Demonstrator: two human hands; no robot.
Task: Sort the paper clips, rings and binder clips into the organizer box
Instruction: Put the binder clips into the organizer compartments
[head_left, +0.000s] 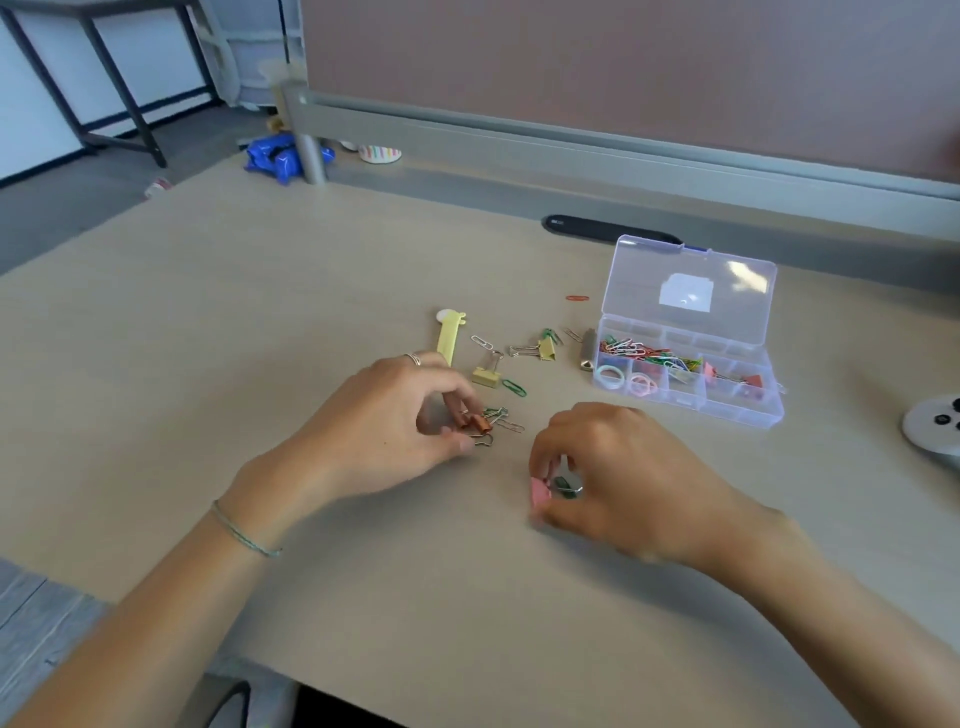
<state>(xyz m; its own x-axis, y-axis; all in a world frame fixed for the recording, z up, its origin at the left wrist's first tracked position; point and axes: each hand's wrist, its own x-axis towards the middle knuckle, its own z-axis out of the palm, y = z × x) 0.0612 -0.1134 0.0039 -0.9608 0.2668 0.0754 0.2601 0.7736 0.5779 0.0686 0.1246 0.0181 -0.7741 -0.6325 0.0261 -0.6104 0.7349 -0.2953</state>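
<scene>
A clear organizer box (691, 400) stands open at the right, its lid tilted back. It holds coloured paper clips, pastel rings and orange binder clips. My left hand (384, 431) pinches an orange binder clip (475, 423) at the table's middle. My right hand (613, 478) grips a pink binder clip (540, 493) together with a green paper clip (563, 486). Loose on the table lie two yellow binder clips (487, 376) (545, 351), a green paper clip (514, 387), silver clips (482, 342) and a red paper clip (577, 298).
A yellow giraffe-shaped stick (449, 335) lies behind my left hand. A metal clip (587, 351) rests by the box's left side. A grey round device (935, 423) sits at the right edge. A partition rail (571, 150) and a black cable slot (608, 228) run along the back.
</scene>
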